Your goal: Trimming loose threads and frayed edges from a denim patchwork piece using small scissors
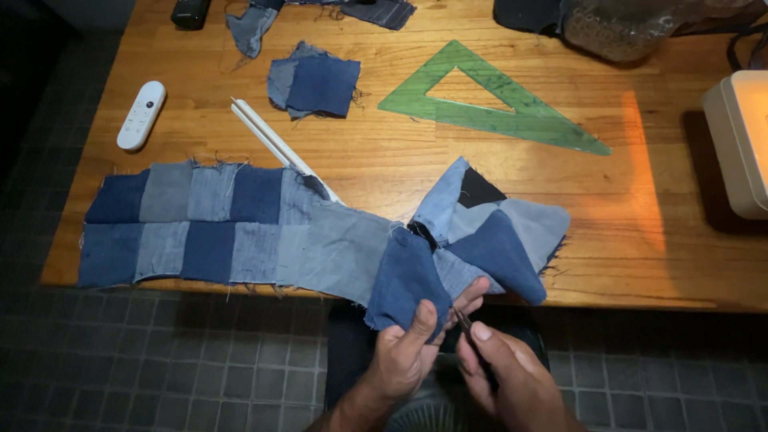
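Note:
A long patchwork strip of denim squares [240, 232] in light and dark blue lies along the near edge of the wooden table [400, 160], its right end folded and hanging over the edge. My left hand [408, 348] pinches a dark blue patch of that end below the table edge. My right hand [500, 372] sits right beside it, holding a small thin dark tool [463, 320] with its tip at the fabric; what kind of tool it is I cannot tell.
On the table lie a green set square [520, 112], a white ruler [276, 144], a white remote [142, 114], a stack of denim squares [316, 80], more denim scraps [256, 24] at the back, and a white lit box [740, 136] at right. Grey tiled floor lies below.

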